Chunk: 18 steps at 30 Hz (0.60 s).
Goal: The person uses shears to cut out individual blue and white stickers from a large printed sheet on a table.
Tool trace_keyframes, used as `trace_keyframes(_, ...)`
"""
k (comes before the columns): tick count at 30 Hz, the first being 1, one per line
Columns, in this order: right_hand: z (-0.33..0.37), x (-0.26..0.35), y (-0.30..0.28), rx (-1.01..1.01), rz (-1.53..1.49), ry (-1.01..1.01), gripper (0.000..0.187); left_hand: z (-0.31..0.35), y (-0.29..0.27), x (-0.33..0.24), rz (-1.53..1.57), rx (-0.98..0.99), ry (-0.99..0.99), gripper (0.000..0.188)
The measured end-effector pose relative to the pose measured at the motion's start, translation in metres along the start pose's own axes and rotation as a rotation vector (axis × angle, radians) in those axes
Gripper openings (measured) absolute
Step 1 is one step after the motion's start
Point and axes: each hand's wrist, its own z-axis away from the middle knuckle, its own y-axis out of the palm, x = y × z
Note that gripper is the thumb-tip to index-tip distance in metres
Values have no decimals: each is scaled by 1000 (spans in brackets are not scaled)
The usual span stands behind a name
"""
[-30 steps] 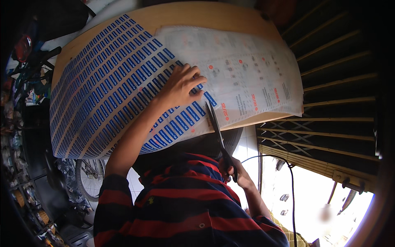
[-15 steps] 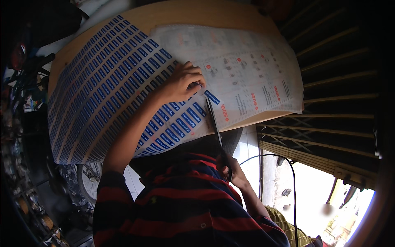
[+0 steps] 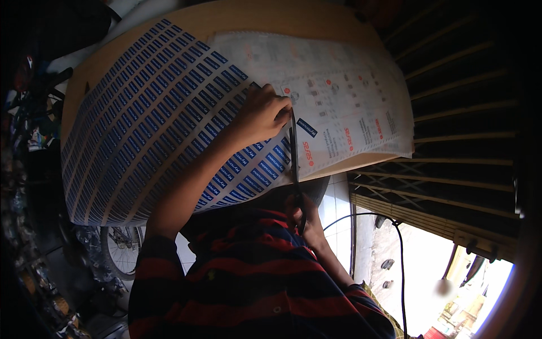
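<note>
A large pale sheet (image 3: 169,121) printed with rows of blue labels spreads over the left of the table. At its right edge, my left hand (image 3: 264,113) is closed, fingers curled in a pinch on the sheet. My right hand (image 3: 307,217), low near my body, grips the handles of long dark scissors (image 3: 294,158). The blades point away from me along the sheet's right edge, and their tips are close to my left fingertips. A single blue label piece (image 3: 306,128) lies just right of the blades, on a whitish printed sheet (image 3: 361,101).
The wooden table (image 3: 271,14) shows beyond the sheets, its near edge close to my body. A folding slatted gate (image 3: 451,135) stands at the right. A black cable (image 3: 402,254) hangs at the lower right. A bicycle wheel (image 3: 121,251) is below the table's left side.
The scissors and my right hand have moved away from my body and slightly left, the blades now reaching up to my left fingers. My left hand has shifted slightly right.
</note>
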Motion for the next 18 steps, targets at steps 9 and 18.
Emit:
trace_keyframes(9,-16,1,25,-75,-71,-63,74,3,18,-7,94,-223,-104,8)
trace_keyframes(18,-20,-5,30,-191,49,-79,65,4,21,-13,51,-330,-106,8)
